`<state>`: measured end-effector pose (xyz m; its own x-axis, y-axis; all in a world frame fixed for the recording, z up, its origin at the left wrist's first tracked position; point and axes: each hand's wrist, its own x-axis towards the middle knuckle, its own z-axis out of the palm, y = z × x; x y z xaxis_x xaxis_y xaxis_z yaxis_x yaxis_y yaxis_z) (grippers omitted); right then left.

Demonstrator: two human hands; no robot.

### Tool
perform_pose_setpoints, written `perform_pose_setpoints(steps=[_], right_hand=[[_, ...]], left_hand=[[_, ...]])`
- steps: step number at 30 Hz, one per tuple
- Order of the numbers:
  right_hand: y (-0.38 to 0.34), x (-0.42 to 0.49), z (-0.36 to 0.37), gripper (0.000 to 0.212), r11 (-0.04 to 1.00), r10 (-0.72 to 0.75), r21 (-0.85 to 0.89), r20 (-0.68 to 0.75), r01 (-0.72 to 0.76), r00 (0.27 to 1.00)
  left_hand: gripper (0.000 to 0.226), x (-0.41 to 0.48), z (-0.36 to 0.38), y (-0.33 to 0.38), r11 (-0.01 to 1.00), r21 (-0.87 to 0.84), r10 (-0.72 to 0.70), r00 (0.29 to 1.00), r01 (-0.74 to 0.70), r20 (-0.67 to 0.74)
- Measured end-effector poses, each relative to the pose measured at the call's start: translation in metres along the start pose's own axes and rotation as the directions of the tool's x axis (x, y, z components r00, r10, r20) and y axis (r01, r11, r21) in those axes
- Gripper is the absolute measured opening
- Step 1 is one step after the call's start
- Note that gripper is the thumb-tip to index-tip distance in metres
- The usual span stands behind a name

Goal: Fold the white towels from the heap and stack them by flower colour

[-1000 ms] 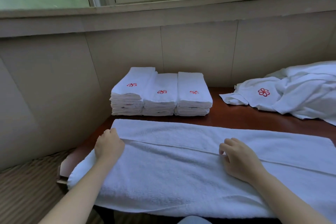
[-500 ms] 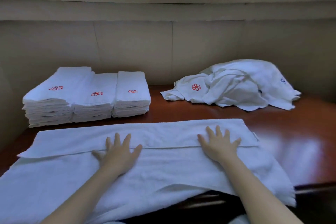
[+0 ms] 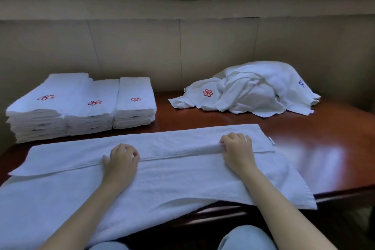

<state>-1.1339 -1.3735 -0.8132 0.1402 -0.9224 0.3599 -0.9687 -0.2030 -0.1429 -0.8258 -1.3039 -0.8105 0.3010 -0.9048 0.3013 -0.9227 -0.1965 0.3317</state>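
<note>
Both your hands pinch the folded edge of one white towel (image 3: 162, 172) spread across the near worktop (image 3: 324, 148).

Your left hand (image 3: 120, 163) curls its fingers onto the long hem near the towel's middle, and your right hand (image 3: 237, 151) grips the same hem toward its right end, where the cloth bunches under the fingertips. The towel's near edge hangs over the worktop's front. At far left stand three stacks of folded towels (image 3: 81, 107), side by side and touching, each topped by a red flower. At far right lies one heap (image 3: 253, 91) of unfolded towels, showing one red flower (image 3: 207, 92) and one blue mark (image 3: 301, 83).
</note>
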Motion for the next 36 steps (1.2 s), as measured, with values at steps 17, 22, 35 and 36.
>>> perform_pose_setpoints(steps=[17, 22, 35, 36], right_hand=[[-0.067, 0.013, -0.013, 0.053, 0.931, -0.328, -0.074, 0.266, 0.358, 0.906], [-0.140, 0.001, -0.004, 0.019, 0.886, -0.430, -0.137, 0.118, 0.443, 0.895], [-0.135, -0.011, 0.000, 0.027, 0.924, -0.370, -0.003, -0.265, 0.383, 0.890], [-0.137, -0.011, -0.001, 0.022, 0.932, -0.347, 0.005, -0.281, 0.363, 0.895]], left_hand=[[0.019, 0.000, 0.002, 0.002, 0.994, 0.039, 0.103, 0.991, -0.100, -0.088], [0.013, -0.006, -0.005, 0.006, 0.985, -0.011, 0.167, 0.970, -0.172, -0.175], [0.018, -0.011, -0.005, 0.005, 0.949, -0.009, 0.315, 0.948, -0.315, -0.052], [0.025, -0.010, -0.004, 0.005, 0.957, -0.013, 0.288, 0.957, -0.288, -0.042]])
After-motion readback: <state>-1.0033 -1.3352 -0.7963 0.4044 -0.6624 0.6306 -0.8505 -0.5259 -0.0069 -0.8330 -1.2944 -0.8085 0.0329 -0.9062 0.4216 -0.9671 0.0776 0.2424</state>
